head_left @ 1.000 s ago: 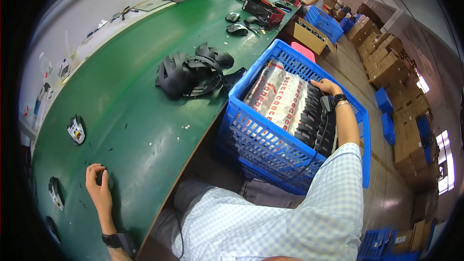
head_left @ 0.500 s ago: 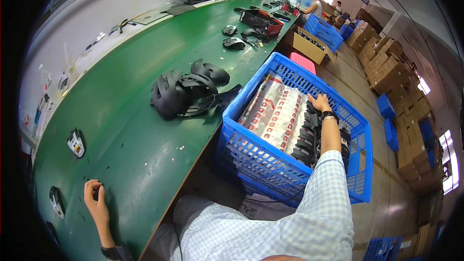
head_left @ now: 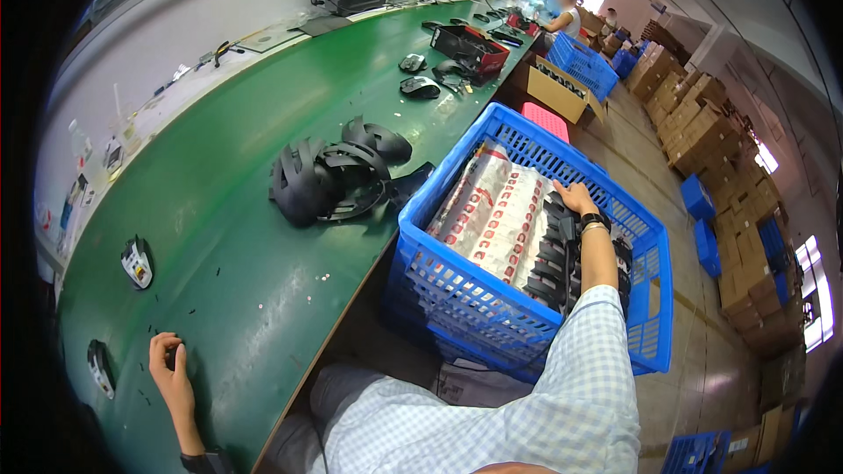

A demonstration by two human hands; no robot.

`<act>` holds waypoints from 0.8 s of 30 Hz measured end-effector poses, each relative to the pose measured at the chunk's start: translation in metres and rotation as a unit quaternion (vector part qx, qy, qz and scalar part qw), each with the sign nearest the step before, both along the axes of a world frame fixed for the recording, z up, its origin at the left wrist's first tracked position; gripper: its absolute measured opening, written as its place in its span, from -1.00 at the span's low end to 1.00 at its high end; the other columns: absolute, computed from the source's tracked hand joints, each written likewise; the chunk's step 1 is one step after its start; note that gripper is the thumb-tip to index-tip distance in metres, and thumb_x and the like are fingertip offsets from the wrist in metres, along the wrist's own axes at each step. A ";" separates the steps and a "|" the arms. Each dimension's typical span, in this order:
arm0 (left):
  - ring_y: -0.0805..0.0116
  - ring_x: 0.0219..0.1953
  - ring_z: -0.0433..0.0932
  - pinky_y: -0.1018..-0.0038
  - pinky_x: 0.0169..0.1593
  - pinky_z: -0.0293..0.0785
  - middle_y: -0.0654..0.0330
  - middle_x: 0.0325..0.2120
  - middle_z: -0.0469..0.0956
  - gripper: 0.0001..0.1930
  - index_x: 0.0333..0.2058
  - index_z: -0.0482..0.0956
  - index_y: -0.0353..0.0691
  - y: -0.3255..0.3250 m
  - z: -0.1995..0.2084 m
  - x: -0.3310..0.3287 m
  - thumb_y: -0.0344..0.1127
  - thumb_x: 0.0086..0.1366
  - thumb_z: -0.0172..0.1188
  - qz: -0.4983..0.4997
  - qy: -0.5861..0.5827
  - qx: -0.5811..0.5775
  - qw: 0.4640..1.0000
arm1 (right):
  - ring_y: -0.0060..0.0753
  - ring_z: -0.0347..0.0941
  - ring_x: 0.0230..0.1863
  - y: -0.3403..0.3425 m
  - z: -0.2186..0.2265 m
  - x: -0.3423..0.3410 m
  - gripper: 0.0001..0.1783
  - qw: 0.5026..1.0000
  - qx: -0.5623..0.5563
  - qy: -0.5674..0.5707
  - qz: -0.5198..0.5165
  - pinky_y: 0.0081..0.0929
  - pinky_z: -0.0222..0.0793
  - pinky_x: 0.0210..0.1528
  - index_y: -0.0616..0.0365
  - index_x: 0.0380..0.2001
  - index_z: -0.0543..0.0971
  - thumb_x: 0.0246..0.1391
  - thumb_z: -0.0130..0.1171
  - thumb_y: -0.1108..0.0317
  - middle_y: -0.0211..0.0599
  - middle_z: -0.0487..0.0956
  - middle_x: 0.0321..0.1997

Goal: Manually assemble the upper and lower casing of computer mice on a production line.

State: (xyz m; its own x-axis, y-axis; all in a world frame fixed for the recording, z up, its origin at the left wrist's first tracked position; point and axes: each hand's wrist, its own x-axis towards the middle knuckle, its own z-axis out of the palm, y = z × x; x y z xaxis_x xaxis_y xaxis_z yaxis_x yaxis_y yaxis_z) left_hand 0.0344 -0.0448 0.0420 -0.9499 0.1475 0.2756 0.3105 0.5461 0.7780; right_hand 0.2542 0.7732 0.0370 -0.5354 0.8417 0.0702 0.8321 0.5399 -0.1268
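Observation:
My right hand (head_left: 577, 199), wearing a dark wristband, reaches into a blue plastic crate (head_left: 479, 261). Its fingers curl over the far end of a row of black plastic parts (head_left: 549, 250) standing on edge; the fingertips are partly hidden among them. Beside that row lies white wrapping sheet with red print (head_left: 500, 219), in long folds. On the green bench my left hand (head_left: 173, 373) is curled, with a small dark thing at the fingers that I cannot make out. Left of it lies an opened computer mouse (head_left: 100, 369), and farther off another mouse body (head_left: 136, 263) with a white inside.
Black curved plastic shells (head_left: 329, 171) lie heaped on the green bench (head_left: 255, 254). Behind them are black mice (head_left: 420, 87) and a black-and-red box (head_left: 471, 51). A pink stool (head_left: 546, 120) and an open carton (head_left: 558, 92) stand beyond the crate. A person (head_left: 566, 17) sits farther along.
The view has shifted slightly. My right hand stays at the black parts in the crate, and my left hand stays curled low over the bench.

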 end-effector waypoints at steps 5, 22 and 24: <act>0.46 -0.29 0.33 0.59 -0.23 0.18 0.23 -0.29 0.40 -0.93 -0.42 0.39 -0.32 0.001 -0.001 -0.001 -0.47 0.11 0.05 -0.005 -0.012 -0.005 1.000 | 0.13 0.45 -0.07 -0.013 0.013 0.011 -0.12 0.999 -0.033 -0.011 0.031 -0.20 0.33 -0.04 0.41 -0.35 0.56 -0.10 -0.03 -0.41 0.29 0.51 -0.20; 0.40 -0.26 0.35 0.59 -0.17 0.23 0.18 -0.29 0.39 -0.94 -0.41 0.38 -0.36 0.003 0.000 0.001 -0.50 0.13 0.03 -0.020 -0.004 0.004 1.000 | -0.17 0.32 0.13 -0.045 0.037 0.033 -0.01 0.957 -0.246 -0.113 0.107 -0.37 0.17 0.18 0.18 0.14 0.34 -0.27 0.26 -0.31 0.00 0.40 0.12; 0.40 -0.25 0.36 0.58 -0.15 0.23 0.18 -0.28 0.39 -0.95 -0.41 0.38 -0.36 0.002 -0.001 0.001 -0.50 0.13 0.03 -0.021 -0.001 0.009 1.000 | -0.15 0.31 0.15 -0.049 0.048 0.034 0.04 0.957 -0.237 -0.135 0.096 -0.38 0.15 0.21 0.19 0.16 0.31 -0.32 0.31 -0.28 0.01 0.38 0.13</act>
State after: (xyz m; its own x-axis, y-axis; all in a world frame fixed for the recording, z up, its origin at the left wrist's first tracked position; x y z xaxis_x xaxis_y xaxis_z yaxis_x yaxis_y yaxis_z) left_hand 0.0355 -0.0425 0.0407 -0.9435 0.1823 0.2768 0.3314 0.5182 0.7884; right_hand 0.2878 0.7246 0.0852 -0.6282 0.6286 -0.4585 0.7604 0.6210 -0.1902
